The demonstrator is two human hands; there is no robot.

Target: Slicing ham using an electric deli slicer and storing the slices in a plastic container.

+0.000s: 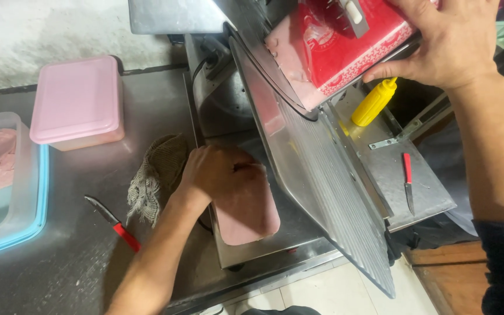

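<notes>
A big block of pink meat [316, 58] sits up at about one o'clock. Most of it is wrapped in a red and white skin. Its bare pink end is cut flat and leans down against the round blade of the slicer [322, 175]. The right hand [444, 41] lies on top of it.

A pile of thin pink slices [249, 210] lies flat on the slicer's tray, near six o'clock. The slices have round corners. The left hand [217, 172] rests on the pile's far end.
</notes>
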